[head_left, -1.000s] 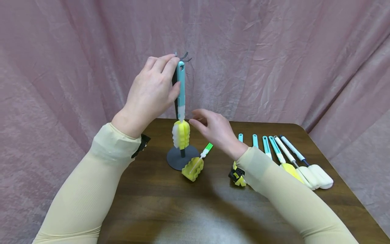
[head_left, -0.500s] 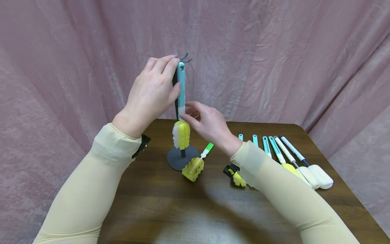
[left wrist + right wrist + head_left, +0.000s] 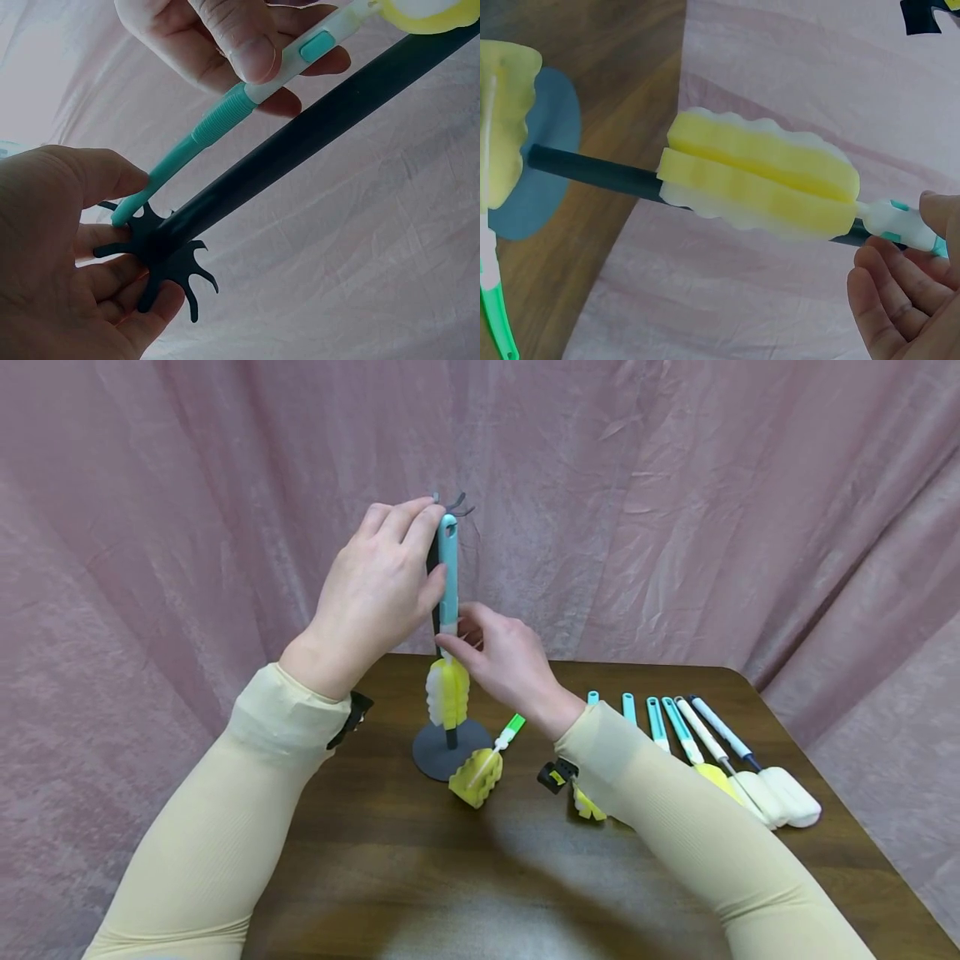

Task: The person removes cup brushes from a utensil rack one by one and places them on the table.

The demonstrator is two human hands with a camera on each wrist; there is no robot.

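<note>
Sponge brush (image 3: 447,610), teal-handled with a yellow and white foam head, is held upright against the dark post of the hanging stand (image 3: 451,752), its hanging end up among the hook prongs at the top. The left hand (image 3: 375,593) is closed on the top of the handle, fingertips pinching it beside the prongs, as is plain in the left wrist view, where the hooks (image 3: 161,259) sit just under the fingers. The right hand (image 3: 506,664) pinches the lower handle, thumb pressed near the white collar above the foam; in the right wrist view the foam head (image 3: 761,180) lies along the post, just beyond the fingertips (image 3: 885,300).

The brush is judged light, with a stiff plastic handle and a soft, springy head that would squash if squeezed. The ribbed teal section is likely the best place for a hold, being less slippery than the smooth white collar.

The stand's round base rests on the brown surface (image 3: 420,877). Just beside the base lies a green-handled sponge brush (image 3: 483,764). Further right, a row of spare brushes (image 3: 705,752) lies side by side, partly hidden by the right sleeve. Pink cloth (image 3: 675,510) hangs behind.
</note>
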